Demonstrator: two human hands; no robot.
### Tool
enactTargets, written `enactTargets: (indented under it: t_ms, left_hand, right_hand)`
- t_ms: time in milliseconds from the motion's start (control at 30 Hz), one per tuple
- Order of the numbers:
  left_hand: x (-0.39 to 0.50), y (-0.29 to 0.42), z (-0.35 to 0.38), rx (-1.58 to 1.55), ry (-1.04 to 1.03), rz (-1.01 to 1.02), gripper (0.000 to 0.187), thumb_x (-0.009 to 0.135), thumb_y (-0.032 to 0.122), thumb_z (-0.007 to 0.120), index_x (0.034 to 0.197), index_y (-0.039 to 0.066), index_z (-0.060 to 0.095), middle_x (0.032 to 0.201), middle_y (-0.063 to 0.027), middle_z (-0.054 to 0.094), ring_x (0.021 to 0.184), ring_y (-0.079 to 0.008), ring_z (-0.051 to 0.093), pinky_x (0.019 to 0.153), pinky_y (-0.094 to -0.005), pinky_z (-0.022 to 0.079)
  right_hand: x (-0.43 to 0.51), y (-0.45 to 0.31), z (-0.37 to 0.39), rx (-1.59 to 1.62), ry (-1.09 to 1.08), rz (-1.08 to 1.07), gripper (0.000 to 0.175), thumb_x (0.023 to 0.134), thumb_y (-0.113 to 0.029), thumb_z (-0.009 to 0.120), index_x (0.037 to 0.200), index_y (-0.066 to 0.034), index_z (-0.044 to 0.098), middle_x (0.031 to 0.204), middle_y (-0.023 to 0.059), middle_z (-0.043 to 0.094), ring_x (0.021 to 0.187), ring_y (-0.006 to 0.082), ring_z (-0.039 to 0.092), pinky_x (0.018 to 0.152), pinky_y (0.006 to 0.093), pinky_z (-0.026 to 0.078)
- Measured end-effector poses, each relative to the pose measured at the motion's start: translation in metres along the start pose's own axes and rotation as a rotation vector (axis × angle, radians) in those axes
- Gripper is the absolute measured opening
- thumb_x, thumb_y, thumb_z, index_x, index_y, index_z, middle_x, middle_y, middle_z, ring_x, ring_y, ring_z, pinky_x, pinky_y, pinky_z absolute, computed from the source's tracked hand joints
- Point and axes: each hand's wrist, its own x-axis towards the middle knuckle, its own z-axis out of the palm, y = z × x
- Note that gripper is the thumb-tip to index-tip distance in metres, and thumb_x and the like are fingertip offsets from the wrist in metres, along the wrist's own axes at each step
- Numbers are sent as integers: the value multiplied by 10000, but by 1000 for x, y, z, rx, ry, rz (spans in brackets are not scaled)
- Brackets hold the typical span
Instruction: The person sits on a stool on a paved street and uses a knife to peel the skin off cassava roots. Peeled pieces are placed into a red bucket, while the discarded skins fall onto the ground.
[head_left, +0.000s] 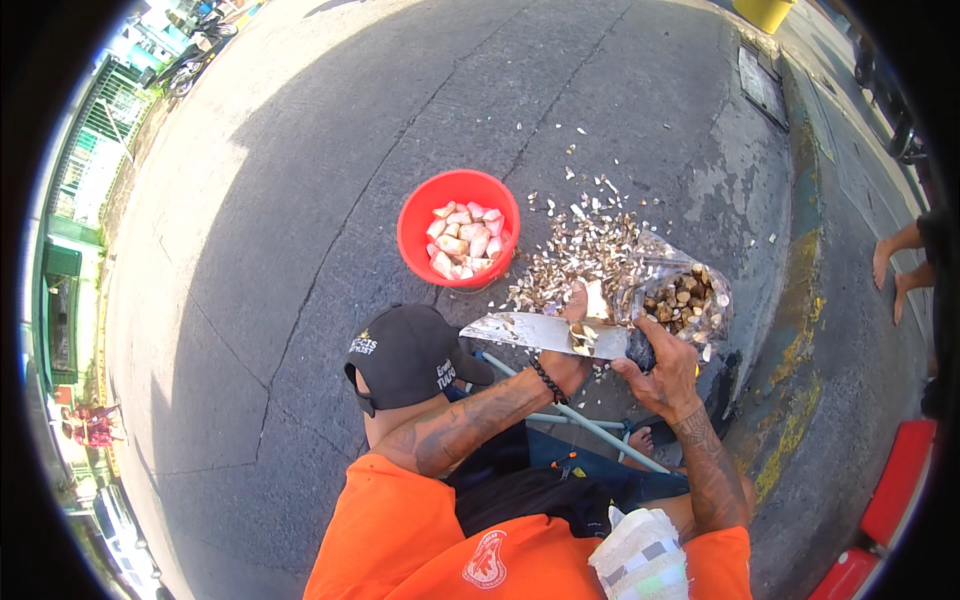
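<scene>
My right hand (664, 373) grips the dark handle of a large, wide-bladed knife (517, 331), its blade pointing left. Behind the blade, my left hand (568, 360) holds a pale peeled root piece (598, 301); the blade partly hides the fingers. Bits of brown peel stick to the blade. Beyond the hands, brown and white peelings (577, 251) lie heaped on the pavement. A clear plastic bag (716, 289) of brown unpeeled pieces (681, 300) stands right of the heap. To the left, a red bucket (420, 259) holds whitish peeled chunks (471, 234).
A person in a black cap (405, 352) is close at my left. Light-blue tubes (581, 424) of a frame stand below my hands. A worn curb (799, 315) runs along the right, with another person's bare feet (892, 274) beyond it. Red seats (896, 480) are at lower right.
</scene>
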Motion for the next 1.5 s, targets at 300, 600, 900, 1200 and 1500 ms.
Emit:
enactTargets:
  t_ms: [300, 600, 900, 1200, 1500]
  left_hand:
    - [1, -6, 13, -7, 128, 72, 537, 956, 613, 433, 1090, 115, 584, 913, -16, 632, 798, -130, 608, 645, -295, 495]
    - [12, -2, 21, -35, 331, 213, 462, 992, 556, 415, 1069, 121, 551, 908, 5, 586, 814, -122, 598, 690, -304, 513]
    - [15, -22, 14, -22, 363, 152, 466, 962, 607, 441, 937, 152, 537, 790, 20, 531, 707, -99, 547, 619, -275, 466]
    - [2, -1, 23, -32, 377, 52, 389, 1018, 502, 366, 943, 147, 507, 672, 35, 430, 517, -81, 354, 440, -255, 334]
    - [0, -9, 20, 16, 232, 113, 410, 991, 566, 385, 975, 185, 534, 752, 40, 558, 572, -76, 533, 418, -232, 357]
  right_hand:
    - [2, -4, 2, -10, 34, -3, 749, 776, -624, 688, 1072, 60, 619, 907, 224, 681, 803, 370, 689, 681, 420, 549]
    - [-1, -6, 2, -44, -18, 200, 714, 792, -599, 686, 1144, 19, 625, 969, 226, 684, 877, 377, 684, 731, 417, 539]
    - [2, 6, 15, -66, 39, 0, 721, 783, -602, 694, 1091, 45, 615, 888, 203, 676, 766, 358, 679, 635, 422, 529]
    - [12, 32, -2, 46, -32, 286, 599, 855, -563, 635, 1053, 2, 637, 839, 211, 673, 755, 357, 677, 626, 418, 515]
    - [9, 9, 5, 118, -43, 33, 670, 761, -608, 711, 1031, 2, 655, 805, 167, 680, 742, 334, 691, 633, 396, 537]
